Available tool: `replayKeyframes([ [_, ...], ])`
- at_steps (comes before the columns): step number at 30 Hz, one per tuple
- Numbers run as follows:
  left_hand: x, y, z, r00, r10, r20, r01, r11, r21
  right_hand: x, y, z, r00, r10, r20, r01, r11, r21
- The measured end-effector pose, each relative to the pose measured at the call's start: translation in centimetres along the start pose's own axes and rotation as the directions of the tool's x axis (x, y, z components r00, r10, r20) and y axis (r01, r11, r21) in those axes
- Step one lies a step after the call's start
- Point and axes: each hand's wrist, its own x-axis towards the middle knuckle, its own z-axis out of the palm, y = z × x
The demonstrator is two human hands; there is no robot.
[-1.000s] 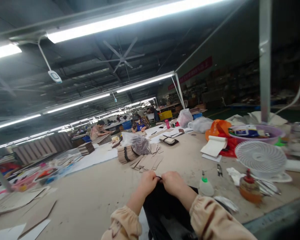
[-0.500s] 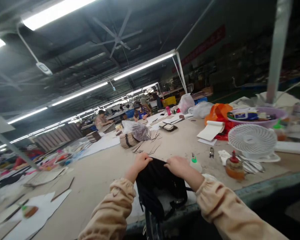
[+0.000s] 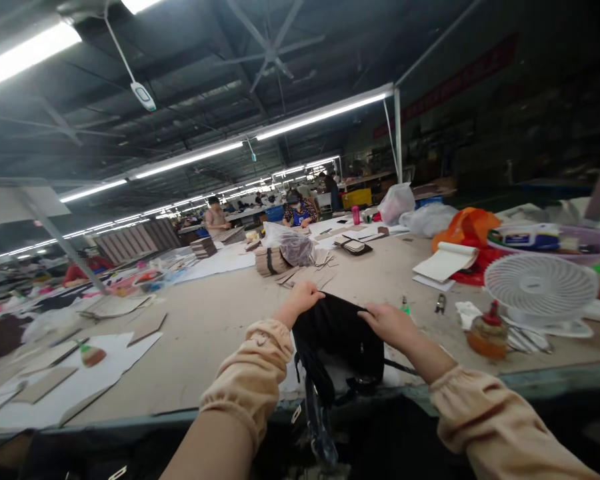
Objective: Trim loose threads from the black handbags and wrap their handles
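Observation:
A black fabric bag (image 3: 341,343) with dangling straps sits at the near edge of the long worktable (image 3: 215,333). My left hand (image 3: 303,297) is closed on the bag's top left edge. On the top right edge lies my right hand (image 3: 389,322), its fingers curled over the fabric. Both arms wear peach sleeves. A small glue bottle with a green tip (image 3: 405,307) stands just behind my right hand.
A white fan (image 3: 540,291), an amber bottle (image 3: 485,333), pliers (image 3: 440,304), an orange bag (image 3: 464,225) and a purple basin (image 3: 555,241) crowd the right. Cardboard stacks (image 3: 273,261) lie mid-table. White sheets (image 3: 70,380) lie left. Other people work far off.
The camera drew back and swung left, so the table's near edge shows. My hands moved apart along the bag's top; its straps now hang over the table edge.

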Motion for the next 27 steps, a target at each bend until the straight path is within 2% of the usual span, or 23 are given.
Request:
replayKeyframes([
  [5,-0.1,-0.1,-0.2,1.0,0.004,0.009,-0.004,1.0,-0.013,-0.7,-1.1,-0.5,0.996,0.084,-0.022,-0.085,0.994,-0.073],
  [13,0.2,-0.2,-0.2,1.0,0.019,-0.001,-0.019,1.0,-0.013,-0.5,-2.1,-1.0,0.994,0.106,-0.02,-0.108,0.985,-0.131],
  [17,0.4,-0.6,0.5,1.0,0.031,0.003,-0.031,0.999,-0.011,-0.2,-1.8,-1.7,0.99,0.12,0.076,-0.109,0.985,-0.135],
  [20,0.5,-0.8,0.7,0.999,0.042,0.012,-0.042,0.999,-0.005,0.8,-2.6,-2.7,0.981,0.105,0.161,-0.085,0.988,-0.126],
  [23,0.6,-0.7,0.6,0.998,0.053,0.019,-0.053,0.999,-0.001,2.6,-4.6,-3.0,0.996,0.022,0.082,-0.015,0.997,-0.08],
  [27,0.7,-1.2,-0.1,0.994,0.099,0.04,-0.099,0.995,-0.02,5.4,-7.5,-1.3,1.0,0.016,0.018,-0.015,0.999,-0.036],
])
